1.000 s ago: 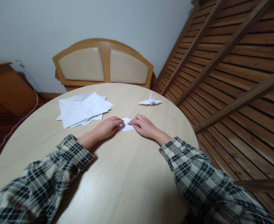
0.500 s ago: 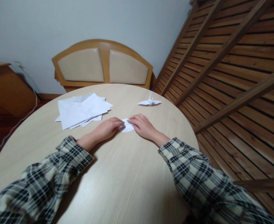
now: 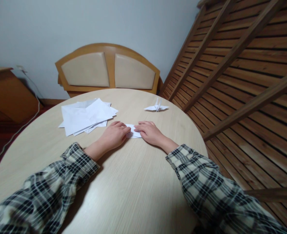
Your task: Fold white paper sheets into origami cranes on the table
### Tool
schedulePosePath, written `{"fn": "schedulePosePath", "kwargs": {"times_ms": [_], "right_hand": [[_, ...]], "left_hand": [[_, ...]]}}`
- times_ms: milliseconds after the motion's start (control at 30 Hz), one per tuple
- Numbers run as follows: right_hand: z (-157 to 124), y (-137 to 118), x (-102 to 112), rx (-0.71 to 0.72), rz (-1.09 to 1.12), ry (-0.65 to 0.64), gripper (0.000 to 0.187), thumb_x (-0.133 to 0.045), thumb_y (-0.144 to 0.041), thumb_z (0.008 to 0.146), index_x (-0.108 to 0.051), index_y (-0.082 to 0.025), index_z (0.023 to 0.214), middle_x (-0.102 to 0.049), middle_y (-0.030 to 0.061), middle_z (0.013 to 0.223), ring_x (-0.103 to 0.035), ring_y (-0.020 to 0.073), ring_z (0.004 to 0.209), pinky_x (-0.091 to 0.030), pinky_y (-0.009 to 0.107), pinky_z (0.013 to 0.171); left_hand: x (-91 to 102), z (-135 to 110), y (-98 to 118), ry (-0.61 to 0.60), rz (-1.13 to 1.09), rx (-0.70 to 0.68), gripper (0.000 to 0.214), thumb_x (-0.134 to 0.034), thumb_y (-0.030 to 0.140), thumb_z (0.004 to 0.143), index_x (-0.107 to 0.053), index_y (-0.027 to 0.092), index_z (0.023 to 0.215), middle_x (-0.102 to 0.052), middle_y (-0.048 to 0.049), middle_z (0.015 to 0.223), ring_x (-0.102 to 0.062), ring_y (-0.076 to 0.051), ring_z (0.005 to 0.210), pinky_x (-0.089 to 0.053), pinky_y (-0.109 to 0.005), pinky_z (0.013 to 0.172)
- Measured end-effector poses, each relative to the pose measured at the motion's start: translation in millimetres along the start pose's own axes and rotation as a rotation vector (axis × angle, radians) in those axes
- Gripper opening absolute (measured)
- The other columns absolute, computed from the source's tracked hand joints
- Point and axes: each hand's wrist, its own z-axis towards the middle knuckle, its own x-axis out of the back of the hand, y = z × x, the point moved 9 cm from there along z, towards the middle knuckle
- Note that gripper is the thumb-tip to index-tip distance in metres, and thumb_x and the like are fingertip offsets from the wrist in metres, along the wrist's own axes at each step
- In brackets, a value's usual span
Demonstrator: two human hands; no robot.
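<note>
A small piece of folded white paper (image 3: 134,134) lies flat on the table, partly covered by my fingers. My left hand (image 3: 113,134) presses on its left side, thumb and fingers together at the paper. On the right side, the bent fingers of my right hand (image 3: 151,132) hold the paper down. Beyond my right hand stands a folded white paper crane (image 3: 156,107) with its wings spread. The left part of the folded paper is hidden under my left fingers.
Loose white sheets (image 3: 85,114) lie in an uneven pile at the back left of the round wooden table (image 3: 131,195). Behind the table is a padded headboard (image 3: 85,70). Wooden slats (image 3: 243,97) lean at the right, and a cabinet (image 3: 9,94) stands at the left.
My left hand has turned and come further over the left side of the folded paper, covering more of it. My right hand has stayed nearly in place.
</note>
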Motion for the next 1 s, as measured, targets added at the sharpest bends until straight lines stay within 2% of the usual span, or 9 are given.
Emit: {"fn": "schedulePosePath", "kwargs": {"times_ms": [100, 233, 367, 533, 667, 800, 900, 1000], "right_hand": [[1, -3, 3, 0.001, 0.006, 0.004, 0.034, -0.049, -0.01, 0.09, -0.073, -0.027, 0.105, -0.071, 0.0014, 0.114, -0.056, 0.0204, 0.113, -0.032, 0.041, 0.101], [0, -8, 7, 0.008, 0.006, 0.0, 0.033, -0.05, -0.01, 0.088, -0.074, -0.026, 0.104, -0.073, 0.0025, 0.107, -0.056, 0.0209, 0.104, -0.032, 0.04, 0.096], [-1, -9, 9, 0.024, 0.043, 0.014, 0.033, -0.051, -0.009, 0.084, -0.074, -0.026, 0.102, -0.074, 0.0004, 0.104, -0.056, 0.0202, 0.1, -0.032, 0.039, 0.095], [0, -2, 12, 0.006, 0.051, 0.086, 0.03, -0.05, -0.008, 0.083, -0.075, -0.024, 0.091, -0.074, 0.0009, 0.092, -0.056, 0.0195, 0.096, -0.034, 0.037, 0.093], [0, 6, 11, -0.012, 0.053, 0.134, 0.035, -0.049, -0.005, 0.082, -0.073, -0.023, 0.101, -0.073, 0.0023, 0.103, -0.056, 0.0198, 0.102, -0.037, 0.036, 0.093], [0, 7, 5, 0.007, 0.049, 0.106, 0.042, -0.047, -0.002, 0.082, -0.07, -0.023, 0.11, -0.07, 0.0025, 0.118, -0.055, 0.0191, 0.112, -0.036, 0.036, 0.097], [0, 7, 3, -0.016, 0.035, 0.077, 0.041, -0.047, -0.003, 0.083, -0.071, -0.025, 0.108, -0.07, 0.0018, 0.116, -0.055, 0.0195, 0.111, -0.036, 0.038, 0.097], [0, 7, 7, -0.049, 0.011, 0.073, 0.035, -0.048, -0.005, 0.085, -0.073, -0.024, 0.1, -0.072, 0.0023, 0.106, -0.055, 0.0208, 0.104, -0.036, 0.038, 0.094]], "left_hand": [[0.3, 2, 0, 0.007, 0.037, 0.048, 0.017, -0.049, 0.021, 0.094, -0.064, 0.016, 0.087, -0.07, -0.0098, 0.081, -0.063, -0.025, 0.083, -0.045, -0.044, 0.089], [-1.6, 3, -1, 0.021, 0.03, 0.094, 0.018, -0.051, 0.026, 0.094, -0.064, 0.014, 0.092, -0.07, -0.0124, 0.087, -0.063, -0.026, 0.087, -0.043, -0.045, 0.091], [-9.3, 2, -2, 0.024, -0.054, 0.05, 0.017, -0.052, 0.027, 0.095, -0.067, 0.018, 0.098, -0.072, -0.0086, 0.095, -0.063, -0.025, 0.094, -0.044, -0.045, 0.093], [-16.5, 1, -5, 0.061, -0.203, -0.042, 0.021, -0.052, 0.022, 0.095, -0.067, 0.018, 0.11, -0.072, -0.0086, 0.111, -0.062, -0.024, 0.106, -0.047, -0.043, 0.096], [-15.5, 0, -1, 0.075, -0.288, -0.102, 0.025, -0.05, 0.019, 0.096, -0.066, 0.018, 0.116, -0.069, -0.0098, 0.117, -0.06, -0.023, 0.111, -0.047, -0.044, 0.099], [-10.3, -1, 4, 0.065, -0.333, -0.116, 0.026, -0.049, 0.019, 0.096, -0.068, 0.019, 0.114, -0.068, -0.0116, 0.115, -0.059, -0.023, 0.111, -0.049, -0.043, 0.096], [-4.4, 0, 2, 0.055, -0.306, -0.092, 0.027, -0.05, 0.018, 0.095, -0.069, 0.02, 0.114, -0.068, -0.0127, 0.113, -0.06, -0.024, 0.107, -0.048, -0.044, 0.094], [1.9, 1, 1, 0.038, -0.209, -0.068, 0.021, -0.053, 0.025, 0.095, -0.073, 0.022, 0.102, -0.07, -0.0101, 0.103, -0.06, -0.026, 0.103, -0.044, -0.047, 0.096]]}}
